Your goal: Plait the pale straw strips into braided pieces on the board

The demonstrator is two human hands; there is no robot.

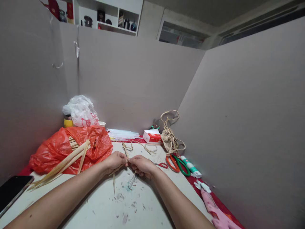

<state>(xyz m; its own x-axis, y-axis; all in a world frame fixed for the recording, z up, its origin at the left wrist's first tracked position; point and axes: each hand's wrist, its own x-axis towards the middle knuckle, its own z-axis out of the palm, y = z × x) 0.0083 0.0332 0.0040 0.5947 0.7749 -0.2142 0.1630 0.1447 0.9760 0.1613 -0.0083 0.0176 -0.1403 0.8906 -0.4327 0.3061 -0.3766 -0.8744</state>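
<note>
Your left hand [116, 160] and right hand [142, 165] meet over the middle of the white table [152, 206], each grip pinched shut on the straw strip [125, 149] between them. It looks light, dry, flat and fibrous, and probably brittle if creased, so hold it near the twisted part, not the loose ends. Pale straw stalks [69, 160] spill from a crinkly red bag [52, 149]. Coarse twine [169, 137] and scissors [178, 164] lie to your right.

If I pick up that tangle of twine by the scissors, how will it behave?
The twine is probably floppy: its loops sag and sprawl. It is likely light, being thin cord. Its strands end right by the scissors, so they may snag.
</note>
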